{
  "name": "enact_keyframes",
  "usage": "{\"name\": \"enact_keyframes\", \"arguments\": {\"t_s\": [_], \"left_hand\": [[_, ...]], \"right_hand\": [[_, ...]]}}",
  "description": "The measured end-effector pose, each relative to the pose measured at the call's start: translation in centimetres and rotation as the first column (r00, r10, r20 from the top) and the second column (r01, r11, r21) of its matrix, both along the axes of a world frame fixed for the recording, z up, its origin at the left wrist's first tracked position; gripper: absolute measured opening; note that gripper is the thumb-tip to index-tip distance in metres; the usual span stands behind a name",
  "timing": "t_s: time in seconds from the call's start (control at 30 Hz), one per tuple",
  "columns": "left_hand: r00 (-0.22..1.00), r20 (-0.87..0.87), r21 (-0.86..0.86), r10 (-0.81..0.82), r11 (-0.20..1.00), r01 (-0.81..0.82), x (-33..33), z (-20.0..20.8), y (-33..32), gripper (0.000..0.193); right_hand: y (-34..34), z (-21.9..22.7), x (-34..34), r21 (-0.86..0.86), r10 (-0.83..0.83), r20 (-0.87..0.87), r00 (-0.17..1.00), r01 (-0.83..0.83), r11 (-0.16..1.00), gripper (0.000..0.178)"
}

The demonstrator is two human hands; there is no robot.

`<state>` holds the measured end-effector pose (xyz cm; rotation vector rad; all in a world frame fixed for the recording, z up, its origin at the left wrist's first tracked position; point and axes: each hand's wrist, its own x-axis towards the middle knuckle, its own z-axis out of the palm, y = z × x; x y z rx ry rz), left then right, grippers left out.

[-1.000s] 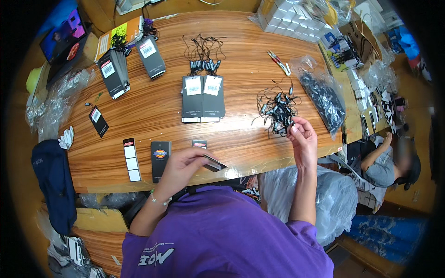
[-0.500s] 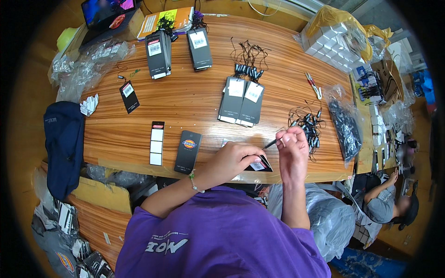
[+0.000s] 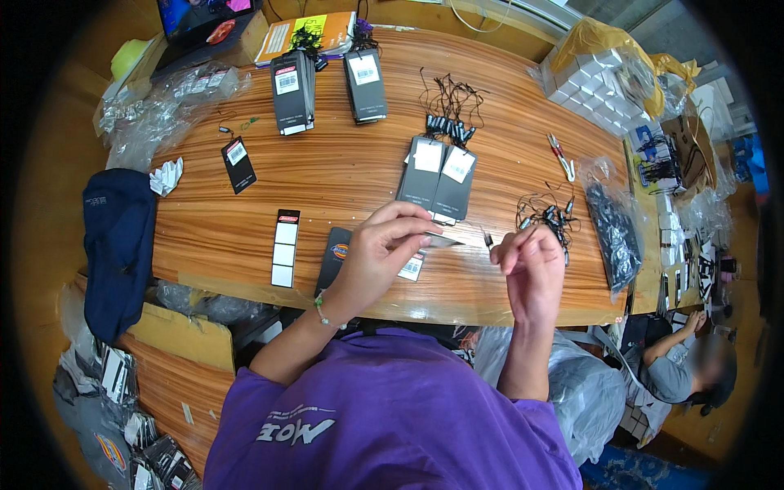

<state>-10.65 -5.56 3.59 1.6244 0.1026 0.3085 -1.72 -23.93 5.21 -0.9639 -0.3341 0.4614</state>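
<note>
My left hand (image 3: 388, 249) pinches a hang tag (image 3: 443, 239) between thumb and fingers; the tag is seen nearly edge-on. To its right, my right hand (image 3: 529, 265) has its fingers closed on a black string with a small dark plastic end (image 3: 488, 239), apart from the tag. Beneath my left hand lie a tag with a white label (image 3: 413, 266) and a dark tag with a coloured emblem (image 3: 331, 260), both partly covered. Just beyond are stacked grey tags (image 3: 423, 181) with strings fanned out behind. A loose heap of black strings (image 3: 545, 214) lies beyond my right hand.
Two more tag stacks (image 3: 292, 96) stand at the back left, near a single tag (image 3: 238, 166). A strip with white panels (image 3: 284, 251) lies left. Red-handled snips (image 3: 562, 158) and a plastic bag of black strings (image 3: 612, 233) lie right. A co-worker (image 3: 690, 363) sits far right.
My left hand has lifted the tag from the table edge, moving it away from my body. My right hand, with the string, has shifted slightly right, and the two hands are farther apart.
</note>
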Motion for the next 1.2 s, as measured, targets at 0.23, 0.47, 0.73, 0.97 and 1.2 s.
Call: {"name": "enact_keyframes", "arguments": {"t_s": [0.23,0.47,0.73,0.97,1.2], "left_hand": [[0.997,0.029,-0.248,0.076,0.966,-0.066,0.4,0.4,-0.6,0.017],[0.992,0.0,-0.28,0.124,0.953,-0.119,0.4,0.0,-1.1,0.014],[0.99,-0.019,-0.275,0.136,0.952,-0.136,0.4,0.3,-1.0,0.012],[0.985,0.051,-0.112,0.163,0.981,-0.157,0.4,0.1,-1.0,0.01],[0.986,0.06,-0.115,0.155,0.982,-0.147,0.5,0.5,-1.1,0.009]], "right_hand": [[2.9,1.5,-2.6,-0.644,0.115,0.493,0.862,0.273,0.715,0.006],[3.9,0.8,-2.3,-0.573,0.159,0.723,0.672,0.456,0.681,0.006],[4.0,1.3,-2.1,-0.544,0.22,0.81,0.544,0.555,0.63,0.007],[4.2,1.3,-2.0,-0.508,0.224,0.845,0.487,0.598,0.619,0.008],[4.4,1.0,-1.9,-0.485,0.195,0.854,0.483,0.6,0.636,0.009]]}}
